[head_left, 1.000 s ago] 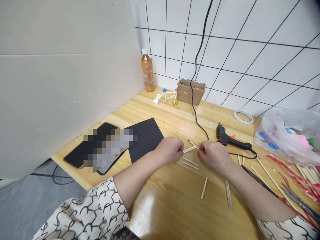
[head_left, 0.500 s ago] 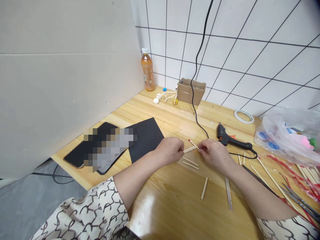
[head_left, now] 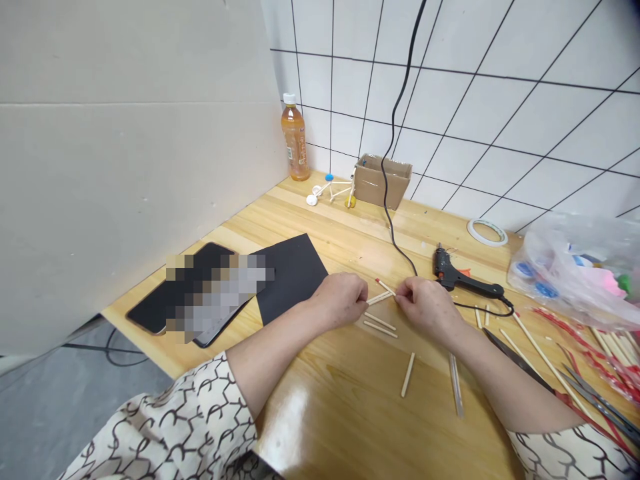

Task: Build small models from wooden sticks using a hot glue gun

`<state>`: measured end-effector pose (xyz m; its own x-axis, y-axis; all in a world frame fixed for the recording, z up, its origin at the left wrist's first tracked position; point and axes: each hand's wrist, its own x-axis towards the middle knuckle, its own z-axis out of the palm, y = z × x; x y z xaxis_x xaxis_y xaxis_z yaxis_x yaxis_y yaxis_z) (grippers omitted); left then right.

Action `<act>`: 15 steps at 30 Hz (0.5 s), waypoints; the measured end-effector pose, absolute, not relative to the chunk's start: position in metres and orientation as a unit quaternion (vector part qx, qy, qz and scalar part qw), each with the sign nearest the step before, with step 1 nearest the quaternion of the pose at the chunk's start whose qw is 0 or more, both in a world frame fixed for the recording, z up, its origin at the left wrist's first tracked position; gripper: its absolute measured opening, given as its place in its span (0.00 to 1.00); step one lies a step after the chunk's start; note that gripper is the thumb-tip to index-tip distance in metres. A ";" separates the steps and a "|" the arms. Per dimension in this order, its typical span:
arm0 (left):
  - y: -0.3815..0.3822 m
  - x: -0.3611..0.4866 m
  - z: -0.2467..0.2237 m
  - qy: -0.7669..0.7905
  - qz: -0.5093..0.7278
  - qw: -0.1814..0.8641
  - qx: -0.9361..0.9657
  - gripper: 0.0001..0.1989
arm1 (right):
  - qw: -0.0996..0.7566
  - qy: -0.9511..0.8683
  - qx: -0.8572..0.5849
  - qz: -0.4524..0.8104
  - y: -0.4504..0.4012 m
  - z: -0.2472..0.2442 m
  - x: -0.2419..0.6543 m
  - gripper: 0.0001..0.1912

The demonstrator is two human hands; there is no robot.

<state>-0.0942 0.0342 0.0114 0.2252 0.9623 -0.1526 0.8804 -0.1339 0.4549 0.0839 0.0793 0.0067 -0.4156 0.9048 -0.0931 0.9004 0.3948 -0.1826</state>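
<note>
Pinching two wooden matchsticks above a pine tabletop, the left hand and right hand nearly meet. The left hand's fingers are closed on the left end of the lower stick. The right hand's fingers are closed where the two sticks come together in a narrow V, with the red-tipped end pointing far and left.

Two loose sticks lie side by side just near the hands, and a short stick and a flat wooden strip lie nearer still. Just right of the right hand sits a black hot glue gun, with a roll of tape beyond it. Long wooden skewers, red strips and a plastic bag of colourful items crowd the right side. On the left, a pixelated phone touches a sheet of black card. In the far corner stand a bottle of orange drink, a small stick model with white wheels and a cardboard box.
</note>
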 end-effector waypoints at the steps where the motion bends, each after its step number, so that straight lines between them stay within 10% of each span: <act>1: 0.034 -0.094 0.011 0.617 0.088 0.231 0.748 0.07 | 0.010 -0.835 -0.541 0.103 0.080 0.006 0.084 0.06; 15: 0.035 -0.094 0.010 0.620 0.089 0.236 0.743 0.07 | 0.021 -0.839 -0.532 0.113 0.080 0.006 0.085 0.07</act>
